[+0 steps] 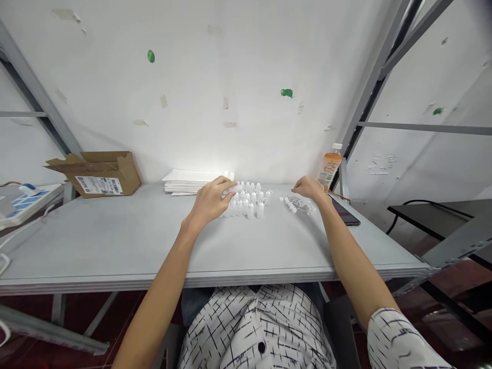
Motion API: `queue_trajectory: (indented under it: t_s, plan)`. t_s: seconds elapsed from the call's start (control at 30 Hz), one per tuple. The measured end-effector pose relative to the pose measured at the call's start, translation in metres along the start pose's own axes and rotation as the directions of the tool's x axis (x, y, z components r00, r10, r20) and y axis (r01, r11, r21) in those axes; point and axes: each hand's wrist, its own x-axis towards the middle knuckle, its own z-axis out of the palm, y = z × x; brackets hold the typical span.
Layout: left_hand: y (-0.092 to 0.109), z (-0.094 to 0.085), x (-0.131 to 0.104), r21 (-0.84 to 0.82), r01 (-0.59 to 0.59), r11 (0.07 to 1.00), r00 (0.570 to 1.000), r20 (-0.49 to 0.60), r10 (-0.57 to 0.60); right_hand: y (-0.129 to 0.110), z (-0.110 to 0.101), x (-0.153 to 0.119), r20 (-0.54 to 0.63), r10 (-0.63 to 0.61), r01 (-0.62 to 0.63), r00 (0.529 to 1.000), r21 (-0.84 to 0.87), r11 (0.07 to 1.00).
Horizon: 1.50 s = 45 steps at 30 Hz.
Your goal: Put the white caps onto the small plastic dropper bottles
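Several small white dropper bottles point(250, 211) stand in close rows at the middle of the table. My left hand point(212, 200) is at the left side of these rows, its thumb and fingers closed around a small white bottle point(232, 188) that is partly hidden. To the right of the rows, my right hand point(308, 188) is held above a loose pile of small white caps point(290, 205) with thin strap-like parts. Its fingertips are pinched together. Whatever is between them is too small to make out.
A stack of white sheets point(184, 180) lies by the wall, left of the bottles. Further left stands an opened cardboard box point(102, 174). An orange drink bottle point(330, 166) and a dark tablet or phone point(345, 211) are at the right, beside the metal frame point(361, 110).
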Motion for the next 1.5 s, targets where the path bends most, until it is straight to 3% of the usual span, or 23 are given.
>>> queue_trajectory:
  t_s: [0.1, 0.17, 0.23, 0.3, 0.4, 0.57, 0.73, 0.97, 1.13, 1.2, 1.33, 1.4, 1.5]
  plan:
    - [0.002, 0.0, 0.0, -0.003, 0.001, 1.0, 1.0, 0.029, -0.001, -0.014, -0.007, -0.009, -0.035, -0.158, 0.161, 0.987, 0.315, 0.935]
    - [0.004, 0.0, 0.0, -0.018, -0.01, 1.0, 0.999, 0.048, 0.01, -0.029, -0.01, -0.021, 0.008, -0.361, 0.273, 0.933, 0.639, 0.719]
    - [0.005, 0.001, -0.001, -0.021, -0.023, 1.0, 0.999, 0.048, 0.024, -0.049, -0.011, -0.036, 0.006, -0.547, 0.311, 0.837, 0.817, 0.486]
    - [0.007, 0.003, -0.001, -0.02, -0.034, 0.999, 0.999, 0.041, 0.035, -0.069, -0.009, -0.052, -0.04, -0.613, 0.332, 0.789, 0.867, 0.37]
    - [0.01, 0.007, -0.001, -0.045, -0.06, 0.997, 0.998, 0.032, 0.061, -0.092, -0.003, -0.069, -0.087, -0.655, 0.348, 0.75, 0.895, 0.279]
    - [0.011, 0.011, -0.001, -0.092, -0.101, 0.991, 0.995, -0.018, 0.1, -0.103, 0.007, -0.074, -0.169, -0.597, 0.335, 0.784, 0.925, 0.177]
    - [0.011, 0.011, -0.001, -0.071, -0.123, 0.99, 0.99, -0.078, 0.117, -0.103, 0.007, -0.074, -0.21, -0.583, 0.356, 0.785, 0.923, 0.147]
    - [0.012, 0.012, -0.001, -0.078, -0.141, 0.987, 0.982, -0.136, 0.13, -0.111, 0.006, -0.08, -0.213, -0.575, 0.359, 0.79, 0.92, 0.154]
    - [0.015, 0.011, -0.001, -0.085, -0.141, 0.986, 0.978, -0.165, 0.126, -0.106, -0.004, -0.076, -0.314, -0.492, 0.449, 0.812, 0.874, 0.184]
    - [0.016, 0.01, -0.001, -0.074, -0.129, 0.989, 0.977, -0.182, 0.114, -0.095, -0.013, -0.068, -0.4, -0.406, 0.527, 0.821, 0.806, 0.27]
    - [0.013, 0.007, -0.001, -0.053, -0.107, 0.993, 0.973, -0.21, 0.094, -0.067, -0.023, -0.042, -0.556, -0.249, 0.583, 0.793, 0.572, 0.577]
    - [0.012, 0.005, 0.0, -0.042, -0.089, 0.995, 0.975, -0.208, 0.079, -0.058, -0.021, -0.026, -0.538, -0.243, 0.512, 0.808, 0.435, 0.74]
    - [0.01, 0.003, 0.0, -0.026, -0.065, 0.998, 0.978, -0.199, 0.059, -0.054, -0.01, -0.006, -0.394, -0.26, 0.378, 0.882, 0.26, 0.889]
